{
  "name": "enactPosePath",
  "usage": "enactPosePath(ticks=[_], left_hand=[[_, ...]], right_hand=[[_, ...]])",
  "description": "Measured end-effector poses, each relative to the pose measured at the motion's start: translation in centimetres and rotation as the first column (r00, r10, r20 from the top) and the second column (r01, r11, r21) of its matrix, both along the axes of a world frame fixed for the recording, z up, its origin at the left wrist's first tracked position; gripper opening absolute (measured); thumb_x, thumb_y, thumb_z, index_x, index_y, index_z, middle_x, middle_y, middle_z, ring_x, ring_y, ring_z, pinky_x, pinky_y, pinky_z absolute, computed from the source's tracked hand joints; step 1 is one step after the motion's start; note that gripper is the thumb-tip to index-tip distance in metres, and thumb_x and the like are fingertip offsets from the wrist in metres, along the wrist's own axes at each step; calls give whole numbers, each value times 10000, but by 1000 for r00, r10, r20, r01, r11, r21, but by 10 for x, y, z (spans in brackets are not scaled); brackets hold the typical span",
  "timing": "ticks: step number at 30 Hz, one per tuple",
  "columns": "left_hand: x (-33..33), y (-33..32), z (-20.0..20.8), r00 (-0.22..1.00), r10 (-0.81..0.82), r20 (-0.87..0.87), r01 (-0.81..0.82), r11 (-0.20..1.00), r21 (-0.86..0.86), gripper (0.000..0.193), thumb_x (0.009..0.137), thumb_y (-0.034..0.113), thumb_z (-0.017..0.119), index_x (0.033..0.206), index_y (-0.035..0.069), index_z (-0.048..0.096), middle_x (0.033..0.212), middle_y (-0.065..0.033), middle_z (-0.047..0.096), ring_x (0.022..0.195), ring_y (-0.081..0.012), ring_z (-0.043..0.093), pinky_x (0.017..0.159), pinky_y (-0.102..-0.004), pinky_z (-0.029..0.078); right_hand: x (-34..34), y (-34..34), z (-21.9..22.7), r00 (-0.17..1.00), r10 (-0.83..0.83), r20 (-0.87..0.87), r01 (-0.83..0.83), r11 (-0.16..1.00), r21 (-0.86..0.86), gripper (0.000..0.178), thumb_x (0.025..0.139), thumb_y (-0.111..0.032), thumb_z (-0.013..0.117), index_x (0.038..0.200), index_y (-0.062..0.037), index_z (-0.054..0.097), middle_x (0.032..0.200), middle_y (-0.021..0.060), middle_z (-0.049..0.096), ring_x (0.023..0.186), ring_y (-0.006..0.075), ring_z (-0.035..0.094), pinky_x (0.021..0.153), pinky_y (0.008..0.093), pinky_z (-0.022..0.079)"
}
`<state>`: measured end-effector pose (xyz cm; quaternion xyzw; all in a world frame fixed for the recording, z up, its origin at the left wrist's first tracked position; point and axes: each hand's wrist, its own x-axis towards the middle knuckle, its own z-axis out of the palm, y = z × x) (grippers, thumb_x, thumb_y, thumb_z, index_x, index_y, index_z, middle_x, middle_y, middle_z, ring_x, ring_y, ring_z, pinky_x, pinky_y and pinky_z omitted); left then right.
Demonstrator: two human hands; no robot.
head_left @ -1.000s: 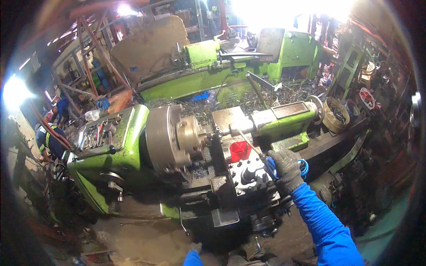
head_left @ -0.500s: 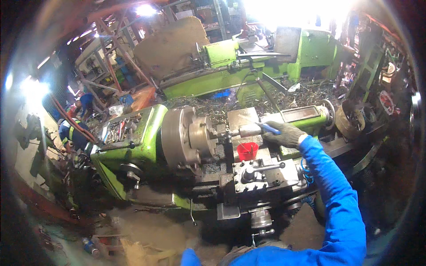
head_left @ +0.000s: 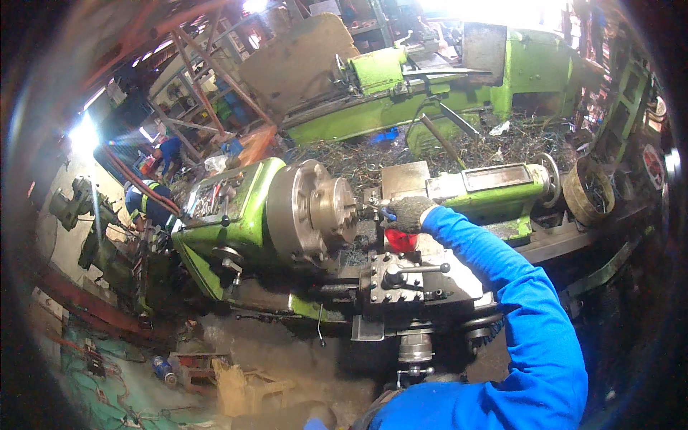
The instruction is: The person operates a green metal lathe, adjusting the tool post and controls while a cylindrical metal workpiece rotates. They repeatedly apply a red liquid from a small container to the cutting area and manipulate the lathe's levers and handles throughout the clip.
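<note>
My right hand [head_left: 412, 213], in a grey work glove, reaches over the lathe bed with its fingers closed on a small blue-handled tool [head_left: 388, 214]. The tool's working end cannot be made out. Right below the hand sits a red cup [head_left: 401, 241], its upper part hidden by the glove. To the left, the steel lathe chuck [head_left: 334, 208] faces the hand, a short gap apart. Nearer me is the tool post [head_left: 398, 279] with its lever. My left hand [head_left: 322, 414] shows only as a dark blur at the lower edge, fingers not discernible.
The green tailstock [head_left: 494, 188] with its handwheel stands to the right, beside a round bin [head_left: 589, 192]. Loose tools [head_left: 215, 197] lie on the green headstock. Metal shavings [head_left: 344, 159] pile behind the bed. A person in a reflective vest [head_left: 147, 201] bends over at far left.
My right hand has moved left from the tailstock end to above the red cup, near the chuck, with the blue-handled tool. The chuck, smeared before, now looks sharp. The view has shifted.
</note>
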<state>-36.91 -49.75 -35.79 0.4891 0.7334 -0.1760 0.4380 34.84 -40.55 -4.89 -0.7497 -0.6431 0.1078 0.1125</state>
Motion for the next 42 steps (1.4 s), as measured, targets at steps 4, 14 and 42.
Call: enactPosePath(ticks=[4,14,42], left_hand=[[-1,-12,2,998,60,6,-60,998,-3,484,986,425,542,1299,81,678,1194,-259,713,1147,-421,668,1007,-519,498],[0,-7,-2,991,132,35,-132,991,-11,467,985,412,548,1288,82,681,1187,-255,715,1132,-418,673,991,-518,504],[-12,-5,-12,969,239,57,-236,971,-47,419,982,376,564,1257,85,687,1169,-243,722,1089,-412,687,948,-513,520]], right_hand=[[-4,2,-1,1000,10,28,-10,1000,-8,488,886,-529,650,1158,-125,692,1064,223,733,1017,423,706,896,515,545],[-19,1,13,995,-54,84,60,996,-68,473,891,-483,640,1210,-134,662,1107,219,729,1047,416,704,904,512,549],[-38,-7,17,988,-105,111,100,994,48,412,915,-440,584,1165,-133,700,1097,198,738,1027,407,712,903,525,554]])
